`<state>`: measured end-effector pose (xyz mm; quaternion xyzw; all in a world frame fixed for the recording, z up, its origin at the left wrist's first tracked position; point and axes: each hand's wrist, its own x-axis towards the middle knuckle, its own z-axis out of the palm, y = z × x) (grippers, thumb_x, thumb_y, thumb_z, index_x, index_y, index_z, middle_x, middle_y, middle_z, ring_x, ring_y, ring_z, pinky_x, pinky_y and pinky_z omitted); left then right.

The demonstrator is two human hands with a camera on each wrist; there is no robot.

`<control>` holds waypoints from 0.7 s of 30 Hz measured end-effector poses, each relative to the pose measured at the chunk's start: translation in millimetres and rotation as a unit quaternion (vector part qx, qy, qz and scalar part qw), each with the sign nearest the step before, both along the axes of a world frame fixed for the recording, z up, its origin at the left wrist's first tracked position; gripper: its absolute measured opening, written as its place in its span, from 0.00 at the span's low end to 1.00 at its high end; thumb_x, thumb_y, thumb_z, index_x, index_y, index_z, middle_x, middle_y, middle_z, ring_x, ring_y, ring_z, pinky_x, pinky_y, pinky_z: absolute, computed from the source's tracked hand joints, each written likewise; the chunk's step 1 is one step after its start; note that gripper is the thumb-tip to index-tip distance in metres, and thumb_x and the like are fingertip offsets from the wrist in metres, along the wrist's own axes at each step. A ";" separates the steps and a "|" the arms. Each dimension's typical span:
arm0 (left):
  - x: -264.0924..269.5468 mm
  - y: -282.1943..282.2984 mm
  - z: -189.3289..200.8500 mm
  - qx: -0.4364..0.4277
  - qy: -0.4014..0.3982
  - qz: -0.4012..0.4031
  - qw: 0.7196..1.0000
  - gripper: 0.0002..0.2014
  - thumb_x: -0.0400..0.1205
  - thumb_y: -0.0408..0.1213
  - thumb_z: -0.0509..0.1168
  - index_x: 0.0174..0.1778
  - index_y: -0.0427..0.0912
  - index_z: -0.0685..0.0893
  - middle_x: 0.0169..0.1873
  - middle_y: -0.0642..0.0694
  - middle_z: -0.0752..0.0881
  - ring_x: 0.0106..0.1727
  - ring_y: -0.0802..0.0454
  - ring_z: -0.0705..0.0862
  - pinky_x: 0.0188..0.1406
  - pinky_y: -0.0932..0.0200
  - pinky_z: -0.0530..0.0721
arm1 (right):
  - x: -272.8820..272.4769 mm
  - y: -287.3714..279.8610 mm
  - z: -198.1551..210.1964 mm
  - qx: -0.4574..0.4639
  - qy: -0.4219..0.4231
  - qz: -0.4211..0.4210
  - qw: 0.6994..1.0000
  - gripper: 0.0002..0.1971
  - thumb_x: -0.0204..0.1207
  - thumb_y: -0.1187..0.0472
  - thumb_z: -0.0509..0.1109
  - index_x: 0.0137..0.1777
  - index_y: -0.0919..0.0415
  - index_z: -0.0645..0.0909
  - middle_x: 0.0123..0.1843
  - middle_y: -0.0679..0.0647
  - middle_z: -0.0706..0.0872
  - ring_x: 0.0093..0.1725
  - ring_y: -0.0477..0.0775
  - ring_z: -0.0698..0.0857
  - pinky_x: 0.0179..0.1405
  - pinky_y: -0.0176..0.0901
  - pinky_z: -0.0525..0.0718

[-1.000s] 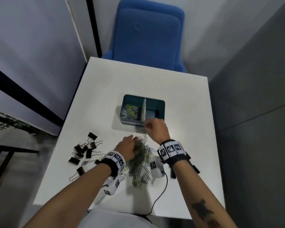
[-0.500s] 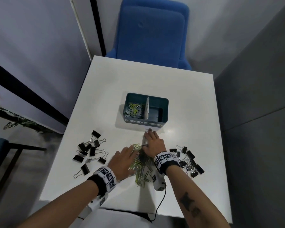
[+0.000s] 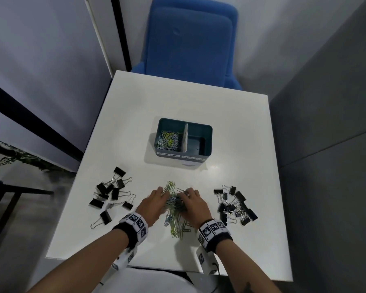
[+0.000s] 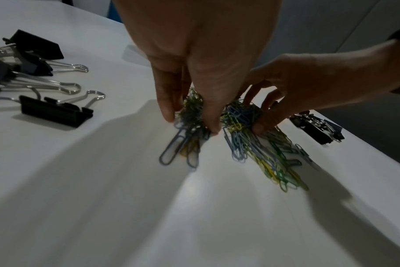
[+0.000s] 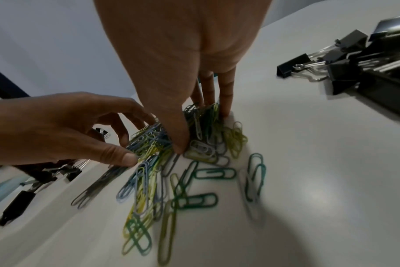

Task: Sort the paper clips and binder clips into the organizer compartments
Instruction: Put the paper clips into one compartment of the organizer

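Paper clips point(image 3: 174, 205) lie heaped between both hands, left hand point(image 3: 152, 205) and right hand point(image 3: 193, 205) each pinching a bunch.

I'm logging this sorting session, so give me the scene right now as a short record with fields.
left hand: gathers paper clip pile, fingers curled round clips
right hand: gathers the same pile
organizer: left compartment holds paper clips, right compartment looks empty
left binder clips: loose on table
right binder clips: loose on table
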<state>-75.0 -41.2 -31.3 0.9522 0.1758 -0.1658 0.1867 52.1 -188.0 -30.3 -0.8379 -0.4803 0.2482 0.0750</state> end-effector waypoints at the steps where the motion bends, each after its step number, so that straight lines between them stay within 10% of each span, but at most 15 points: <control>1: 2.4 1.1 1.1 -0.016 -0.006 0.012 1.000 0.23 0.77 0.36 0.71 0.65 0.45 0.69 0.56 0.43 0.72 0.50 0.42 0.79 0.32 0.51 0.80 | -0.1 0.5 1.6 0.003 0.005 -0.016 1.000 0.26 0.68 0.65 0.73 0.67 0.54 0.75 0.62 0.57 0.76 0.60 0.60 0.76 0.37 0.50 0.81; 14: 12.0 24.4 28.8 -0.129 -0.088 0.100 0.983 0.07 0.78 0.37 0.69 0.37 0.41 0.79 0.33 0.46 0.81 0.36 0.46 0.80 0.34 0.54 0.75 | 19.0 2.1 30.8 0.038 0.051 -0.117 0.991 0.12 0.74 0.69 0.68 0.48 0.54 0.90 0.46 0.54 0.89 0.45 0.56 0.86 0.45 0.47 0.85; 21: 35.9 48.2 90.6 -0.167 -0.215 0.105 0.956 0.06 0.78 0.37 0.71 0.49 0.43 0.87 0.42 0.52 0.88 0.41 0.58 0.84 0.44 0.59 0.84 | 19.1 -7.8 54.7 0.098 0.076 -0.136 0.983 0.07 0.71 0.68 0.75 0.44 0.56 0.92 0.42 0.51 0.92 0.42 0.48 0.87 0.46 0.39 0.85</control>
